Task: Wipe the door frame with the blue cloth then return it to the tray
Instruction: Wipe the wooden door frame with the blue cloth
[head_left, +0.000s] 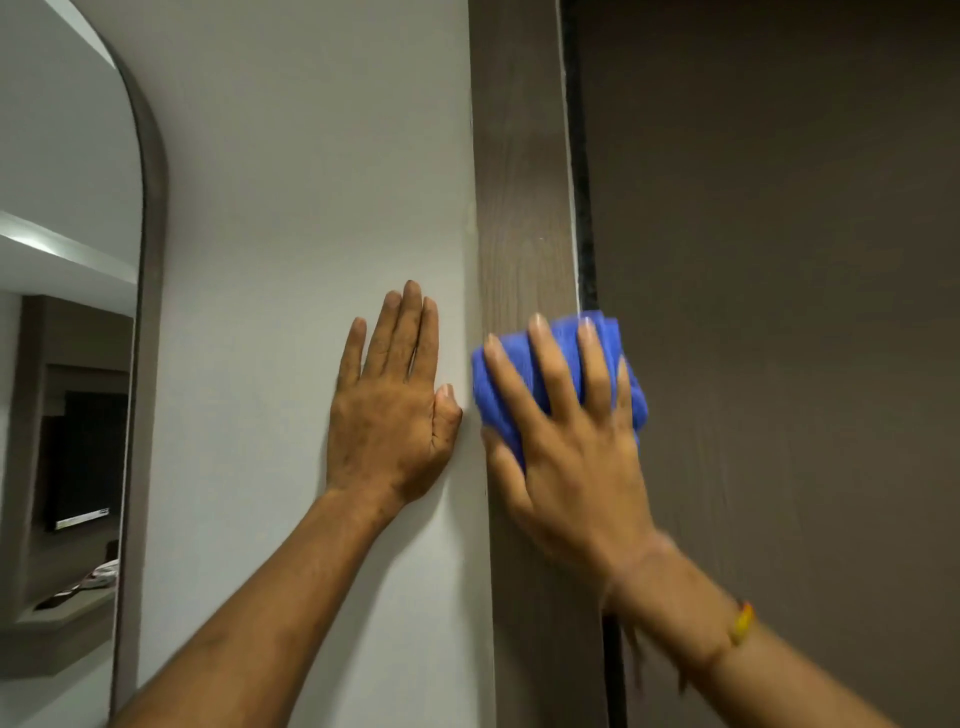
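A brown wood-grain door frame (522, 208) runs vertically up the middle of the view. My right hand (566, 441) presses a bunched blue cloth (636, 395) flat against the frame, fingers spread over it; the hand is slightly blurred. My left hand (389, 410) lies flat on the white wall just left of the frame, fingers together and holding nothing. No tray is in view.
A dark brown door (779, 312) fills the right side, with a thin black gap beside the frame. A white wall (311, 182) lies left of the frame. At far left an arched mirror (67, 364) reflects a room with a dark screen.
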